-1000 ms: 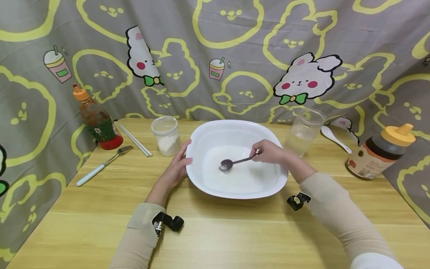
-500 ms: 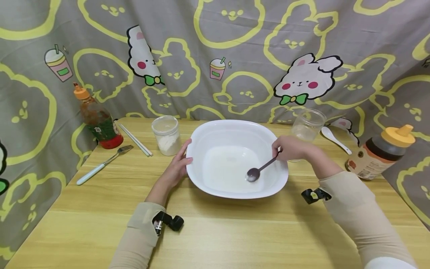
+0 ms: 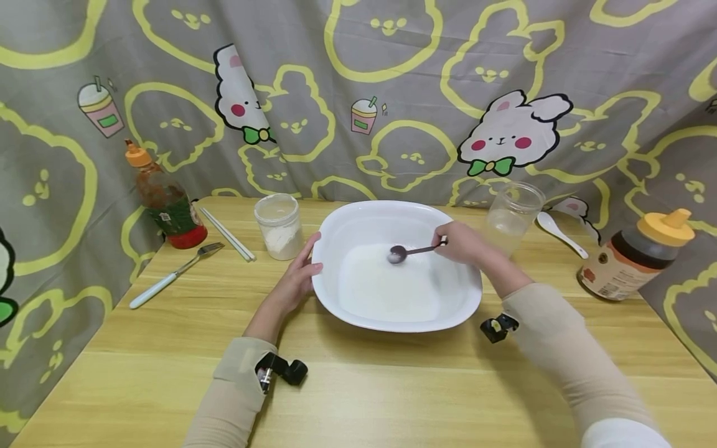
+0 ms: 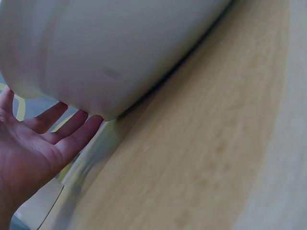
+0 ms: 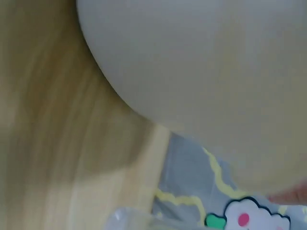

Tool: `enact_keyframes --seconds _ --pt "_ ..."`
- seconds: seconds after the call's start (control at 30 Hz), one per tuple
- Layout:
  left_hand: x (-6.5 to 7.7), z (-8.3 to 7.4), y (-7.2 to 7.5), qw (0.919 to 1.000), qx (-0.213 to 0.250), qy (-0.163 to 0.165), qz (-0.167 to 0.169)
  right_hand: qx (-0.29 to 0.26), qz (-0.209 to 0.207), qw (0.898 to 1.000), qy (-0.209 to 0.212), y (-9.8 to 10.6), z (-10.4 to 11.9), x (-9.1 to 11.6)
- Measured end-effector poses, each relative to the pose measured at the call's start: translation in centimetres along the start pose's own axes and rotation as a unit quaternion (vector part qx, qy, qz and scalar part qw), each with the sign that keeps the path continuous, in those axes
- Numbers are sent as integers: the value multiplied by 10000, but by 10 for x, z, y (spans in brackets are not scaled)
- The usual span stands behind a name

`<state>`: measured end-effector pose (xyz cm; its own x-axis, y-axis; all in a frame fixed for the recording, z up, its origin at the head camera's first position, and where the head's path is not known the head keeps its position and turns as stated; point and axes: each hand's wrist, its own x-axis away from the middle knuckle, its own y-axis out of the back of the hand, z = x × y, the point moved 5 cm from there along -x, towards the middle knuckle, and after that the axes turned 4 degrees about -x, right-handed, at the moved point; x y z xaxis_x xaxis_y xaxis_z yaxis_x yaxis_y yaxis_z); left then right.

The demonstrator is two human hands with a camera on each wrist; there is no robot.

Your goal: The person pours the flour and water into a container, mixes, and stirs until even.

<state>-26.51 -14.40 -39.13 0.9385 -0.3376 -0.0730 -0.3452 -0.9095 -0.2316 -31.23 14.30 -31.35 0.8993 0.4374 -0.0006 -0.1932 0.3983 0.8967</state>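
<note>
A white oval basin [image 3: 330, 305] stands mid-table with a whitish liquid [image 3: 381, 292] in its bottom. My left hand [image 3: 292, 283] holds the basin's left side. Its thumb lies over the rim, while in the left wrist view several fingertips [image 4: 79, 120] touch the outer wall under it. My right hand [image 3: 462, 244], above the basin's right side, pinches the handle of a dark brown spoon [image 3: 398, 254]. The spoon's bowl is over the liquid's far part, with something whitish in it. In the right wrist view the basin [image 5: 192, 72] hides most of that hand; one fingertip [image 5: 292, 194] shows.
A glass jar of white powder [image 3: 282, 239] stands left of the basin, a jar of cloudy liquid [image 3: 506, 218] behind my right hand. Chopsticks [image 3: 226, 233], a fork [image 3: 176, 274] and a red sauce bottle [image 3: 168, 208] are left. A white spoon [image 3: 560, 233] and a yellow-capped bottle [image 3: 630, 261] are right.
My right hand moves the spoon in the basin: first right and toward me, then back left and to the far part. My left hand stays on the rim.
</note>
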Motion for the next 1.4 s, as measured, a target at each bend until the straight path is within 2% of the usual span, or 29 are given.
enact_keyframes --seconds 0.13,0.27,0.37,0.47,0.7,0.83,0.9,1.07,1.17,1.3,1.4 --pt "0 1 0 10000 -4 16 -9 -596 193 9980 121 -15 9 -5" --pt "0 0 -1 10000 24 23 10 -879 650 9936 291 -21 16 -3" --pt "1 -1 -1 10000 24 2 11 -803 934 9916 407 -16 18 4" --pt "0 -1 0 10000 0 -4 -11 -546 1042 9924 372 -4 16 13" --pt "1 0 0 10000 60 19 -16 357 763 9964 42 23 4 26" --pt "1 0 0 10000 33 -1 -21 674 405 9968 -163 27 0 21" --pt "1 0 0 10000 11 -3 -33 620 191 9976 -229 24 0 14" --pt "2 0 0 10000 61 2 -31 112 -253 9994 -211 4 2 -5" --pt "2 1 -1 10000 86 27 -41 -428 -316 9984 -180 -11 5 -13" --pt "1 1 0 10000 30 52 -44 -1232 36 9921 -233 -29 14 -17" --pt "1 1 0 10000 22 39 -31 -1557 467 9865 -221 -36 22 -15"
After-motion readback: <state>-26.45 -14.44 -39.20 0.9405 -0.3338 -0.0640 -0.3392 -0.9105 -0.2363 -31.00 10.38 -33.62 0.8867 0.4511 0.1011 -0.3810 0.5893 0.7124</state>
